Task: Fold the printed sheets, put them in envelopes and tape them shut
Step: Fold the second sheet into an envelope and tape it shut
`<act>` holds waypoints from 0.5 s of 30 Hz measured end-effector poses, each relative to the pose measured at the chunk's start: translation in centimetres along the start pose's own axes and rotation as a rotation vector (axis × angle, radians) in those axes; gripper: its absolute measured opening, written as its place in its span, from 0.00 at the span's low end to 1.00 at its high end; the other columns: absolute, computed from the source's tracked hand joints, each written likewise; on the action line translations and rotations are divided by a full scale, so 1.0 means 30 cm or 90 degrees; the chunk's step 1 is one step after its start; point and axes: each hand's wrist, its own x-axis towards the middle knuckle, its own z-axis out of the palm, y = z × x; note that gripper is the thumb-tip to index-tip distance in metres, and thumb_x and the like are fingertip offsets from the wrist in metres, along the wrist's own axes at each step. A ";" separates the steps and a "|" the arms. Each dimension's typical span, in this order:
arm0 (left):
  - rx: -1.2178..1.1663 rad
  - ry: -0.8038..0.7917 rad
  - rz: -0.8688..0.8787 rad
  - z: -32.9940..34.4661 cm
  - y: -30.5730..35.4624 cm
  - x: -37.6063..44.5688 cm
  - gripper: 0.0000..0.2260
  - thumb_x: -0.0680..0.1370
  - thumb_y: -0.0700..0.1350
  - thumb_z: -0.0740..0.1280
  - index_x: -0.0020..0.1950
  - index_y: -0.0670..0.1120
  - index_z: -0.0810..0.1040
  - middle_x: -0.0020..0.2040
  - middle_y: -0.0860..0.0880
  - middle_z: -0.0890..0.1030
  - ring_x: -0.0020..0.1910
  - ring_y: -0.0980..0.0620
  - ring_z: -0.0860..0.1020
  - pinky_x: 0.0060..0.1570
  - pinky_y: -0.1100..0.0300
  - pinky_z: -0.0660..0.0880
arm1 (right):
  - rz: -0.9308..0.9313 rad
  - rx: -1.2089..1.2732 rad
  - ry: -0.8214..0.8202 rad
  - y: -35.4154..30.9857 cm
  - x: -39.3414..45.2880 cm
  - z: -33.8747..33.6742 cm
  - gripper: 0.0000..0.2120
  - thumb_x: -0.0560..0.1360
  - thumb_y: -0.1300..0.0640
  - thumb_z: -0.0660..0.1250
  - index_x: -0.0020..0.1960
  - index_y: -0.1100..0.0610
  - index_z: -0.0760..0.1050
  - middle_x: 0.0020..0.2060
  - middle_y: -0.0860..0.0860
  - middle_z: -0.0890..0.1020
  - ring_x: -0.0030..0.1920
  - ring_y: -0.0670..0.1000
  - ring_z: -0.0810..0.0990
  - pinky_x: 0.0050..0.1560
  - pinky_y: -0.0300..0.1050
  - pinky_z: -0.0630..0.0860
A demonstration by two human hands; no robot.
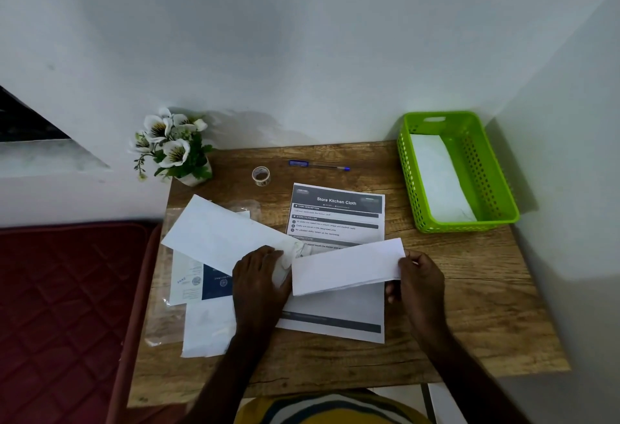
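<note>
My left hand [260, 277] grips the open end of a white envelope [221, 234] that slants up to the left. My right hand [419, 281] pinches the right end of a folded white sheet [345, 267], whose left end meets the envelope's mouth. Under both lies a flat printed sheet [335, 214] headed "Store Kitchen Cloth". A small roll of clear tape [261, 175] stands behind the sheets near the back of the wooden table [469, 306].
A green plastic basket [493, 168] at the back right holds a white envelope. A blue pen [318, 166] lies near the back edge. A flower pot [177, 151] stands at the back left. More envelopes in a clear wrapper [198, 289] lie at the left.
</note>
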 end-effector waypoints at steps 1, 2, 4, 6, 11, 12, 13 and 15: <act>-0.002 0.003 -0.001 0.001 0.000 -0.002 0.23 0.70 0.52 0.79 0.59 0.41 0.84 0.60 0.41 0.83 0.60 0.38 0.81 0.65 0.43 0.73 | -0.009 -0.003 0.004 0.004 -0.003 -0.001 0.08 0.80 0.65 0.61 0.50 0.59 0.78 0.30 0.58 0.81 0.22 0.51 0.75 0.22 0.43 0.73; -0.004 0.008 0.000 0.001 0.000 -0.005 0.21 0.71 0.52 0.79 0.58 0.41 0.84 0.60 0.41 0.83 0.60 0.38 0.81 0.65 0.44 0.74 | -0.017 -0.006 0.007 0.009 -0.005 -0.002 0.08 0.80 0.65 0.61 0.50 0.58 0.78 0.29 0.58 0.80 0.22 0.51 0.75 0.22 0.43 0.73; -0.006 0.022 0.010 0.003 -0.003 -0.009 0.18 0.72 0.50 0.79 0.56 0.41 0.85 0.59 0.40 0.84 0.59 0.38 0.81 0.63 0.44 0.74 | -0.028 -0.019 0.014 0.018 -0.009 -0.002 0.08 0.80 0.65 0.61 0.50 0.58 0.78 0.28 0.58 0.80 0.22 0.51 0.76 0.21 0.43 0.73; -0.005 0.034 0.019 0.004 -0.002 -0.010 0.16 0.72 0.49 0.79 0.54 0.41 0.85 0.58 0.40 0.84 0.58 0.38 0.82 0.62 0.44 0.75 | -0.036 -0.036 0.025 0.026 -0.007 -0.003 0.08 0.81 0.65 0.61 0.49 0.57 0.78 0.29 0.59 0.81 0.22 0.51 0.76 0.21 0.44 0.74; 0.000 0.043 0.031 0.004 -0.004 -0.007 0.15 0.72 0.49 0.79 0.53 0.42 0.86 0.57 0.41 0.85 0.58 0.39 0.82 0.62 0.43 0.75 | -0.049 -0.076 0.054 0.038 -0.002 -0.001 0.07 0.81 0.64 0.62 0.50 0.56 0.78 0.32 0.60 0.83 0.22 0.50 0.77 0.21 0.44 0.75; -0.004 0.043 0.033 0.006 -0.006 -0.008 0.15 0.72 0.49 0.79 0.53 0.42 0.86 0.57 0.41 0.85 0.58 0.39 0.82 0.62 0.43 0.76 | -0.055 -0.083 0.061 0.038 -0.003 -0.001 0.07 0.80 0.64 0.62 0.50 0.56 0.78 0.32 0.60 0.83 0.22 0.50 0.78 0.21 0.44 0.75; -0.008 0.045 0.035 0.008 -0.009 -0.009 0.15 0.72 0.49 0.79 0.53 0.42 0.86 0.57 0.41 0.85 0.58 0.39 0.82 0.62 0.43 0.76 | -0.062 -0.091 0.068 0.038 -0.005 -0.001 0.07 0.80 0.64 0.62 0.49 0.56 0.78 0.30 0.60 0.82 0.22 0.50 0.78 0.20 0.43 0.75; -0.010 0.049 0.039 0.011 -0.012 -0.009 0.15 0.71 0.49 0.79 0.53 0.42 0.86 0.57 0.41 0.85 0.57 0.39 0.82 0.61 0.44 0.77 | -0.076 -0.106 0.082 0.036 -0.009 0.001 0.07 0.80 0.63 0.62 0.50 0.55 0.78 0.29 0.58 0.83 0.22 0.52 0.80 0.20 0.45 0.76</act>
